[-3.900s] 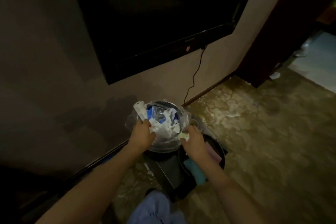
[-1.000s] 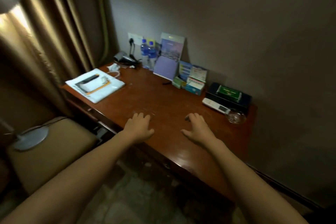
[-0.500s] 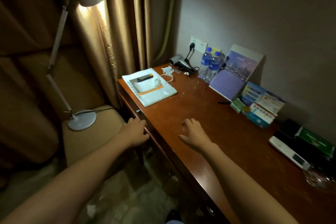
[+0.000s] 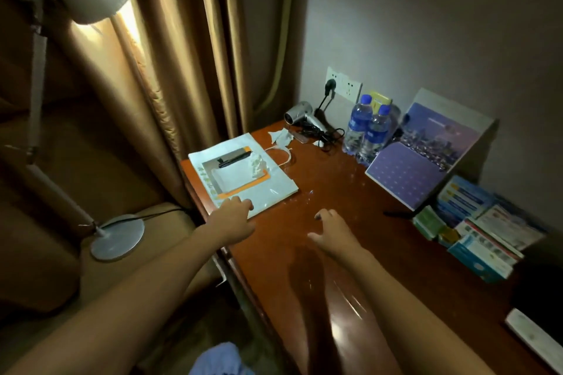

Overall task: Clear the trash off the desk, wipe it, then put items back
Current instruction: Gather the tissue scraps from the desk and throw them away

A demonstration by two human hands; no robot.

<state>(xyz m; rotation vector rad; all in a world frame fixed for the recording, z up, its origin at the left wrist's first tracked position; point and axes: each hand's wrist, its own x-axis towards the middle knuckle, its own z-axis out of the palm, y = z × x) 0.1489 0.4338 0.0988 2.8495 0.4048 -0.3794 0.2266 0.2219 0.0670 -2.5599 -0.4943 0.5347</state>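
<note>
Head view: left hand (image 4: pixel 233 219) open, empty, fingertips touching paper bag (image 4: pixel 243 173) near edge; right hand (image 4: pixel 330 230) open, empty, over bench (image 4: pixel 335 253) beside bag. Lift bag level w/ both hands so pen (image 4: pixel 233 159) & wad stay put.

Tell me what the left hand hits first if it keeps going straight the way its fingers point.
Probably the flat white paper bag with orange trim: the left hand has its fingertips at the bag's near edge, pointing across it. Whether they already touch is unclear.
</note>
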